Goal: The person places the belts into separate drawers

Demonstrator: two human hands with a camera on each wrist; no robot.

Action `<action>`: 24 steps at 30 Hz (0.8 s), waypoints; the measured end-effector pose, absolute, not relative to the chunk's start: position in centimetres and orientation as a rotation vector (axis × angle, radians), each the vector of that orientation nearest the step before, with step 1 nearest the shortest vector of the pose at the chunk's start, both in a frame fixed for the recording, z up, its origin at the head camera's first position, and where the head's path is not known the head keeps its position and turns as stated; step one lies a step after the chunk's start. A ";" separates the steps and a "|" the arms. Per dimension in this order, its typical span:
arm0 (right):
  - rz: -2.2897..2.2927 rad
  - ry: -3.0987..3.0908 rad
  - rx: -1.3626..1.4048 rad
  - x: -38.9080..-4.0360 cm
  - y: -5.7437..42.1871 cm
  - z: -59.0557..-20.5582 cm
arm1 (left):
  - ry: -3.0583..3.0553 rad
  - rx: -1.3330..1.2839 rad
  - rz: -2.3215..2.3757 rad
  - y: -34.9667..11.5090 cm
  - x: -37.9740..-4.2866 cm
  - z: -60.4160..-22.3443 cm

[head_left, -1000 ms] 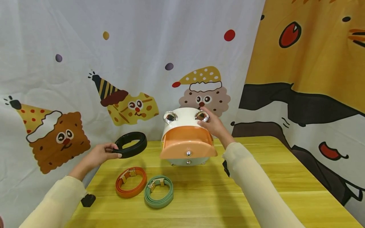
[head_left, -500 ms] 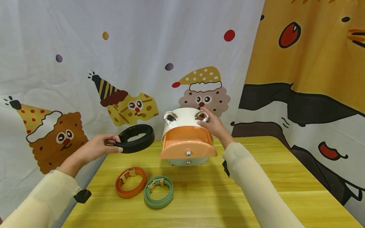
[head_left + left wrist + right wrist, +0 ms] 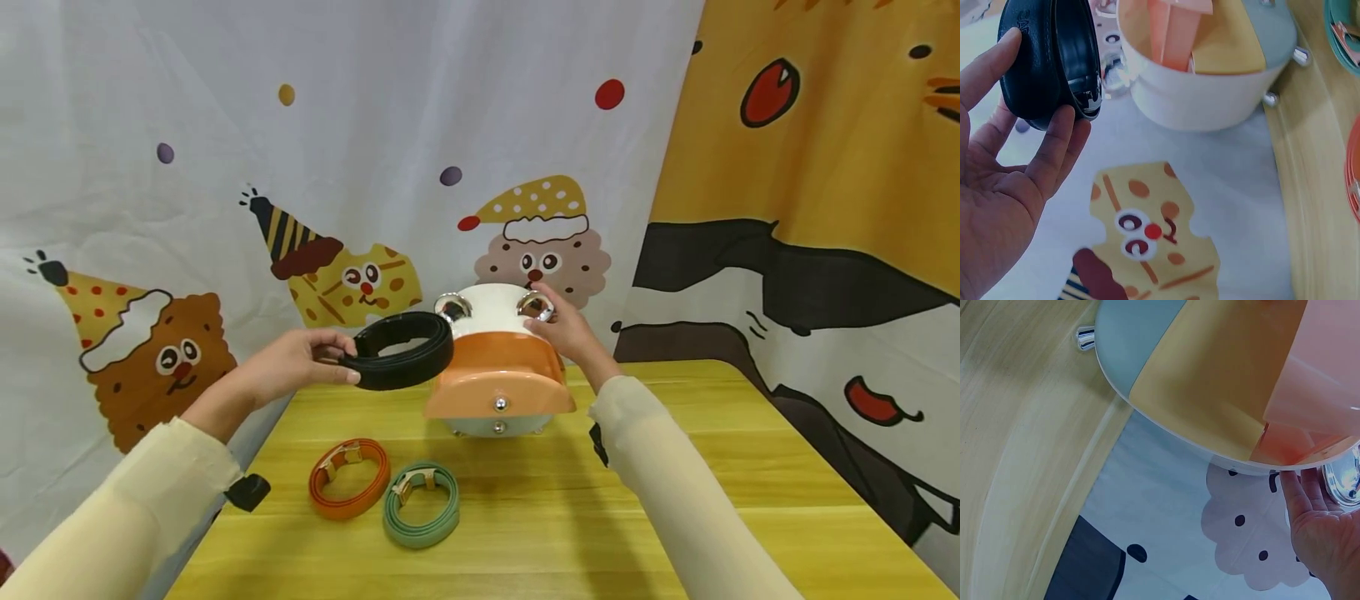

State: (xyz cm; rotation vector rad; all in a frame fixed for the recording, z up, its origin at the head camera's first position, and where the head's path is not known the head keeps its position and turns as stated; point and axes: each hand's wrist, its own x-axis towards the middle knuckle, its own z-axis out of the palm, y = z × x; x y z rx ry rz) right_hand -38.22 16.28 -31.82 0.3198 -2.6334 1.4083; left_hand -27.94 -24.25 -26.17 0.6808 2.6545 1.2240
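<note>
Currently, from my remote post, I have the left hand (image 3: 296,365) pinching a rolled black belt (image 3: 405,371) between thumb and fingers, raised above the tabletop (image 3: 675,475). In the head view the belt overlaps the left edge of a white animal-faced box (image 3: 492,308); I cannot tell whether they touch. My right hand (image 3: 567,332) is unclenched, its fairly straight fingers touching the box beside the silver eye (image 3: 530,307) on that side. An orange drawer (image 3: 465,398) juts from the box's front like a mouth. Nearer me lie two more rolled belts, an orange belt (image 3: 347,508) and, just right of it, a green belt (image 3: 422,537). Behind hangs a curtain (image 3: 360,92) printed with cartoon snacks.
</note>
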 end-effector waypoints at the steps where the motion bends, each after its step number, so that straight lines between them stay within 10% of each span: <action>1: 1.406 -2.633 0.318 -38.2 16.3 -31.8 | 2.642 0.687 1.236 -23.8 -28.1 -26.1; 24: 1.360 -2.640 0.340 -38.2 16.3 -31.8 | 2.489 0.787 1.251 -16.9 -31.4 -26.6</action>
